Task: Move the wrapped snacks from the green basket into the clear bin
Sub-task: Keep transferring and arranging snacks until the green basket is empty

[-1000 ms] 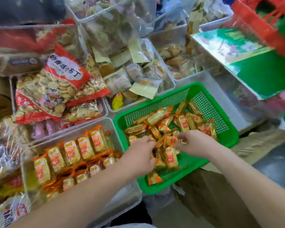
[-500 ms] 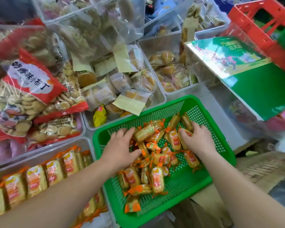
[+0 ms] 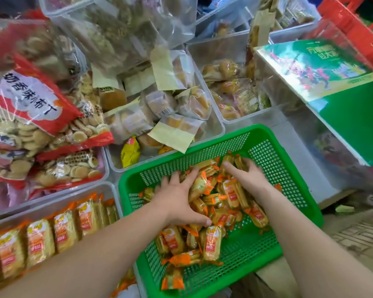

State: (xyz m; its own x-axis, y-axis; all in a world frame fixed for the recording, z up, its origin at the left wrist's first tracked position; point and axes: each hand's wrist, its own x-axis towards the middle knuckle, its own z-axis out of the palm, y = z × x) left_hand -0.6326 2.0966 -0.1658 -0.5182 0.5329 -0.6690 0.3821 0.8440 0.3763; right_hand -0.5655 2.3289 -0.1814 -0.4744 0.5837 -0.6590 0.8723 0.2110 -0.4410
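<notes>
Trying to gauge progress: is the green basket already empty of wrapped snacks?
No, a pile of wrapped snacks lies on the floor of the green basket.

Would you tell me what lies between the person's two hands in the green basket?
In the head view, orange-and-yellow wrapped snacks fill the gap between the left hand and the right hand.

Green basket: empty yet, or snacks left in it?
Not empty. Many orange-wrapped snacks lie piled on the mesh floor of the green basket; the left hand and right hand both rest on the pile.
</notes>
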